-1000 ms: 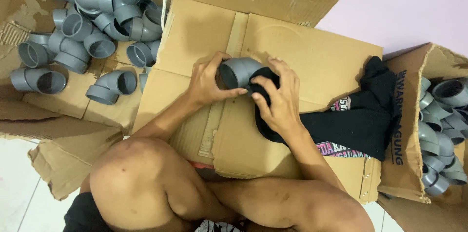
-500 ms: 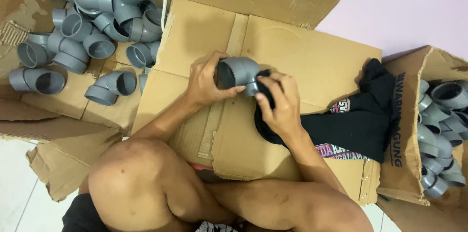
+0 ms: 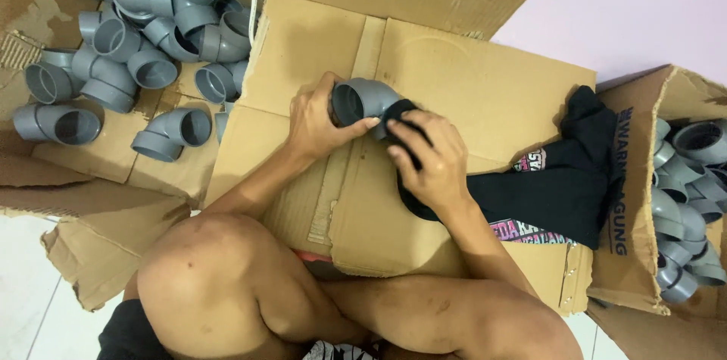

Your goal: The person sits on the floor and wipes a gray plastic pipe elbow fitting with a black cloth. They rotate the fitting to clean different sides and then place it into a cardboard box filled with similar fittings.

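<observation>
Knees crossed at the near edge, forearms reaching out over the flattened brown cardboard sheet (image 3: 485,95) on the floor. Left hand (image 3: 322,127) closed around the open socket end of a grey plastic pipe elbow (image 3: 363,99), thumb on the near rim, fingers curled behind. Right hand (image 3: 428,159) clamped on a bunched black printed cloth (image 3: 560,178), pressed against the elbow's other end, just above the cardboard.

For a clean wipe, probably best: elbow held firm at the socket, turned a little at a time; cloth kept bunched thick under the fingertips, worked around the bend and over the rim; trailing cloth kept flat, off the fitting.

Farther left, loose pile of grey pipe elbows (image 3: 136,42) on torn cardboard. Farther right, open cardboard box (image 3: 632,201) with more grey elbows (image 3: 685,201) inside, well apart from both hands.
</observation>
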